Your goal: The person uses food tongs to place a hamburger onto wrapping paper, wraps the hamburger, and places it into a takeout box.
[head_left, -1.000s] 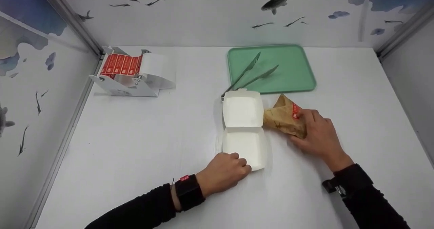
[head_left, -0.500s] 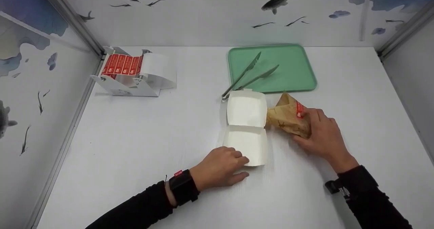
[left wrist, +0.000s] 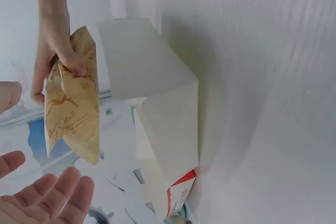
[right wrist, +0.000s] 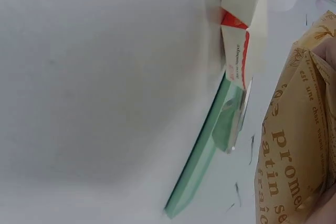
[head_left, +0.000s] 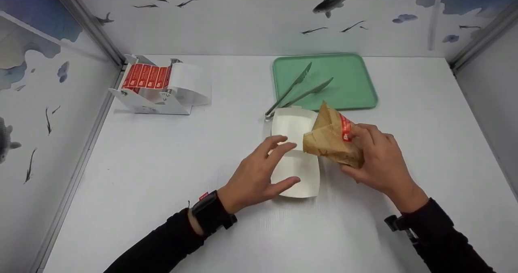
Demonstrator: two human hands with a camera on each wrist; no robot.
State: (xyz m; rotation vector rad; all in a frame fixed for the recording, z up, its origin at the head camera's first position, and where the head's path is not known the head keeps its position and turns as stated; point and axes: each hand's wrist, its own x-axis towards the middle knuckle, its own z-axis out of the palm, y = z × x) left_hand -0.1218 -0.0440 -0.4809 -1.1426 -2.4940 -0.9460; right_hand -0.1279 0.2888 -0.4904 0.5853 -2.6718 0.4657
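Note:
My right hand (head_left: 380,159) grips a brown printed paper-wrapped package (head_left: 330,139) with a red sticker, raised beside and partly over a white takeout box (head_left: 301,176). The box lies unfolded with its lid spread toward the back. Over the box's left side hovers my left hand (head_left: 259,172), fingers spread and holding nothing. In the left wrist view the package (left wrist: 73,98) hangs above table height, pinched by the other hand, next to the box's outer wall (left wrist: 168,124). Printed lettering covers the wrapper (right wrist: 294,140) in the right wrist view.
Behind the box is a green tray (head_left: 348,83) with metal tongs (head_left: 301,87) lying partly on it; their hinge end rests off its front-left corner. At the back left stands a label dispenser (head_left: 158,91) with red stickers. Walls enclose the table at the back and sides.
The right hand has lifted the package and brought it left, partly over the box. The left hand has released the box's front edge and risen with fingers spread. The box shifted slightly right.

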